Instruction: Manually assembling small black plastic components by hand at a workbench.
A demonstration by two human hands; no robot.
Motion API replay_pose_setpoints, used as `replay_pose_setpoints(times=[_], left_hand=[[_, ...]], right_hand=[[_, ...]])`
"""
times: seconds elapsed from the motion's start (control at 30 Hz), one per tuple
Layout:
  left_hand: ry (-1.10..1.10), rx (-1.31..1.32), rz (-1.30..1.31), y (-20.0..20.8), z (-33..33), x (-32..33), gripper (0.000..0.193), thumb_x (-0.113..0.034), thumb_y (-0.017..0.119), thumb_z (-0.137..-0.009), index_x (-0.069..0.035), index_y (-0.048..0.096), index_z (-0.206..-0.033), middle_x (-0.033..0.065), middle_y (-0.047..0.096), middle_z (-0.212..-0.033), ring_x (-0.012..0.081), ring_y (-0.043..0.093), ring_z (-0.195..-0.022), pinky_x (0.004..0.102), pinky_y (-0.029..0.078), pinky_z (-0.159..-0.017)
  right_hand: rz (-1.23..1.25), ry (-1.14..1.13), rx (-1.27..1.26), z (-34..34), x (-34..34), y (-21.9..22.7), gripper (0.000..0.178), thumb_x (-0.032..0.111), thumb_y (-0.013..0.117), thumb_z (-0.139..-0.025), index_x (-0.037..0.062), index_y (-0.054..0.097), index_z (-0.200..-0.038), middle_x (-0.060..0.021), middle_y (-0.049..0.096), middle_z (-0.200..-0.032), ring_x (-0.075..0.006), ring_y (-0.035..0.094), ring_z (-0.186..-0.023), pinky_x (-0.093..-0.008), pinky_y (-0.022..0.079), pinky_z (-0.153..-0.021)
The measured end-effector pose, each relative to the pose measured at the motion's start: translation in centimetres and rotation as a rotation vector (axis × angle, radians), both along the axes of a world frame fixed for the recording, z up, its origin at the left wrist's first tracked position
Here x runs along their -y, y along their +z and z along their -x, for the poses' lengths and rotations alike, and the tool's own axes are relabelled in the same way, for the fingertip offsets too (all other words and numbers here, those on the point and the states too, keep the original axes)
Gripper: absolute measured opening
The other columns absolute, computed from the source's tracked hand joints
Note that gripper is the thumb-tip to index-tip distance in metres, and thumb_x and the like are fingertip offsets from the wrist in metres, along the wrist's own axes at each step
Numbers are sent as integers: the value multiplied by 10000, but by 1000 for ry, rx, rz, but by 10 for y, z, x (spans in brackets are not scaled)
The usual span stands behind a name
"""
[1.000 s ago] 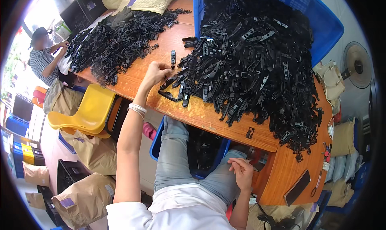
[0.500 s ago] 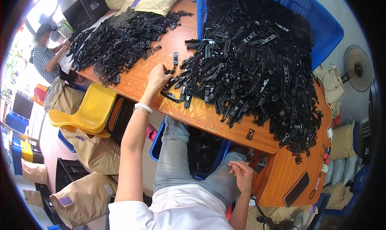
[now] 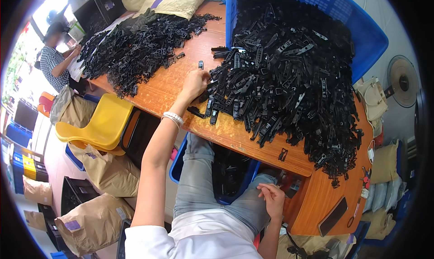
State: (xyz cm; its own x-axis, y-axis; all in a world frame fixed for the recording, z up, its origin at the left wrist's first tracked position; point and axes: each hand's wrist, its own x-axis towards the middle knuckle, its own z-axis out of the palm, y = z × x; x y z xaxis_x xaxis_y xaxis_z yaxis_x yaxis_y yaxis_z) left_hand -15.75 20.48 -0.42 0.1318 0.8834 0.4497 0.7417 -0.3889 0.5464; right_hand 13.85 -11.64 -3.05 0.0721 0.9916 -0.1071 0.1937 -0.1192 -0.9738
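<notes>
My left hand reaches to the left edge of a big heap of narrow black plastic parts. Its fingers are bent and closed on a black part at the heap's edge, mostly hidden by the fingers. One loose black part lies just beyond the hand, and a few more lie on the near side of it. My right hand rests by my right thigh, fingers loosely bent and a little apart, with nothing in them.
A blue crate lies tipped behind the heap on the wooden table. Another black heap is at far left. A blue bin stands beneath my legs. A phone and scissors lie right. Someone sits far left.
My left hand has moved slightly right, closer against the heap. The black part under it on the near side has shifted. My right hand has stayed in place.
</notes>
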Motion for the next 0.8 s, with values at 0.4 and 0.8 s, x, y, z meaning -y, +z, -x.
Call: replay_pose_setpoints(times=[0.4,0.8], left_hand=[[-20,152,229,11,12,33,150,-37,564,-814,25,645,-924,101,657,-759,126,582,-626,265,468,-591],[-12,24,-134,2,-22,56,125,-37,555,-784,4,619,-884,149,567,-847,325,570,-800,369,455,-715]], right_hand=[[22,-22,18,-1,-1,1,142,26,548,-841,-25,644,-932,-80,631,-804,-110,558,-606,-200,435,-558],[-14,-35,37,-1,2,1,157,33,527,-858,-22,652,-935,-88,649,-837,-98,565,-606,-181,385,-495]])
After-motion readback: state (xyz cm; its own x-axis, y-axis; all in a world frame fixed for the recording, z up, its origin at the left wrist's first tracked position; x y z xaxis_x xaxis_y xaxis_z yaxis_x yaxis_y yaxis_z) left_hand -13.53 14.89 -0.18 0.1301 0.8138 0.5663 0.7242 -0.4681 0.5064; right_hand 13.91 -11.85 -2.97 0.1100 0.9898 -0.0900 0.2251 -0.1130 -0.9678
